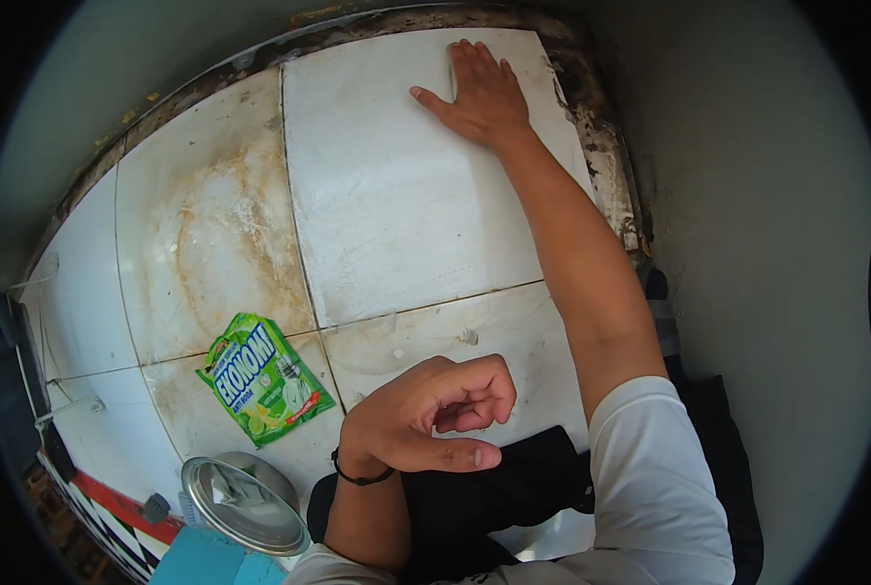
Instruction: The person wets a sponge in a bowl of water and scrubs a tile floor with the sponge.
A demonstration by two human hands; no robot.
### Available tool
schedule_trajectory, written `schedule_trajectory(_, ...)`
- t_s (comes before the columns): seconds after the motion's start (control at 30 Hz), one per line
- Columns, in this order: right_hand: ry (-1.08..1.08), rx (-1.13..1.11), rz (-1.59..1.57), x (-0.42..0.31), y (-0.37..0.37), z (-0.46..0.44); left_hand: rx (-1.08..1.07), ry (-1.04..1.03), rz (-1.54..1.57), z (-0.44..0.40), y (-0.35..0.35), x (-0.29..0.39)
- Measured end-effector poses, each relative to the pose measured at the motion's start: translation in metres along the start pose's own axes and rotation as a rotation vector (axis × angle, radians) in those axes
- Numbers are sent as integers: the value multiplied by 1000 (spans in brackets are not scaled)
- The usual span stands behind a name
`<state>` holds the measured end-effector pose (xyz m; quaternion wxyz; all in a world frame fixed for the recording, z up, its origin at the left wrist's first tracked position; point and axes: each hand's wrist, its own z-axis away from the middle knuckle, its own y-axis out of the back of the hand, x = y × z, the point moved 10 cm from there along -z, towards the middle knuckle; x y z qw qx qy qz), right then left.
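Note:
My right hand (484, 96) reaches to the far end of a large white floor tile (396, 185), palm down, with fingers stretched and thumb spread. A pale edge shows beside its index finger; whether something lies under the palm I cannot tell. Closer to me, my left hand (430, 409) hovers with fingers loosely curled and the thumb apart, nothing visible between them. A black band (361, 476) circles that wrist. Left of this hand lies a green Ekonomi packet (268, 380) flat on the tiles.
Brown stains mark the neighbouring tile (221, 214). A metal bowl (247, 502) stands at lower left, beside a light-blue surface (206, 561). Grey walls (737, 214) close in the right and far sides, with dark grime along their base.

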<state>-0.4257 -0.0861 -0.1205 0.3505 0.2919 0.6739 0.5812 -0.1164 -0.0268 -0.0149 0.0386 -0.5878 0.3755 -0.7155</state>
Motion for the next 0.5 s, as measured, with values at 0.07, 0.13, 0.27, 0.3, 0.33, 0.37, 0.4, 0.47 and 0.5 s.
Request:
schedule_trajectory(0.07,-82,12,37,47,8,1,-15,12,7,-4,-3,-5)
schedule_trajectory(0.13,-142,3,55,83,16,3,-29,37,13,-8,-6,-10)
schedule_trajectory(0.27,-201,-23,51,85,14,-1,-99,134,-18,-14,-17,-17)
schedule_trajectory(0.3,-182,-25,46,76,12,-4,-107,126,-15,-15,-19,-16)
schedule_trajectory(0.33,-163,-26,39,66,10,-5,-115,120,-14,-15,-21,-14)
schedule_trajectory(0.37,-140,-27,31,52,9,-8,-113,106,-1,-14,-21,-12)
schedule_trajectory(0.4,-87,-12,34,31,7,-10,-121,84,2,-12,-22,-10)
schedule_trajectory(0.47,19,14,33,-20,-1,-14,-133,45,7,-8,-19,-6)
schedule_trajectory(0.5,54,-6,14,-47,-6,-16,-114,37,9,-3,-15,-5)
